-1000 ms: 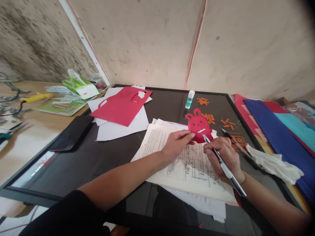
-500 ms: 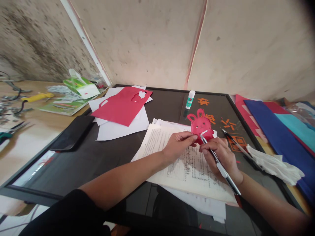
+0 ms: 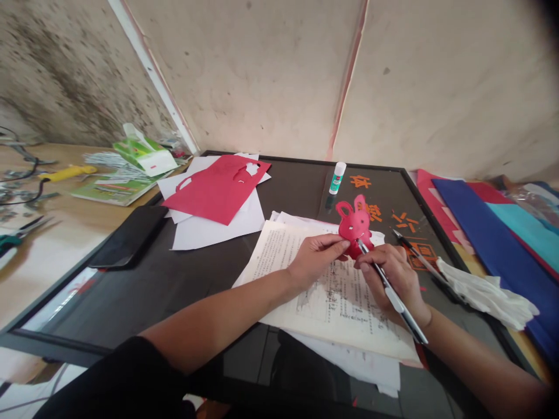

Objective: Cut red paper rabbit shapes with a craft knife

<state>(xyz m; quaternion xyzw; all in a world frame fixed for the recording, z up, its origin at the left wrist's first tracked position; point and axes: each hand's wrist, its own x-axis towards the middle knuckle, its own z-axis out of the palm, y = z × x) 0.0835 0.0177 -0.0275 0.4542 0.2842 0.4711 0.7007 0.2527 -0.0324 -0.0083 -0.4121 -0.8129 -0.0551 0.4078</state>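
Note:
My left hand (image 3: 319,255) pinches the lower left edge of a red paper rabbit (image 3: 351,226) between thumb and fingers. The cut-out is held up over a printed booklet (image 3: 327,317), with small holes in its face. In my right hand (image 3: 393,278) is a slim black-and-silver pen-like tool (image 3: 398,305), gripped like a pen. Its metal tip is at the rabbit's lower part; whether it is a pen or a craft knife cannot be told. Under the booklet lie loose white sheets (image 3: 364,369).
Beyond the rabbit stands a glue stick (image 3: 337,177), near orange paper characters (image 3: 404,221). To the right lie a pen (image 3: 413,244), white gloves (image 3: 489,294) and coloured sheets (image 3: 480,224). Leftward are a cut red sheet (image 3: 218,189), a black phone (image 3: 128,238) and a tissue pack (image 3: 146,154).
The rabbit has been tilted and turned in my left hand, so its face and ears now look narrower. My right hand and the pen-like tool have barely moved.

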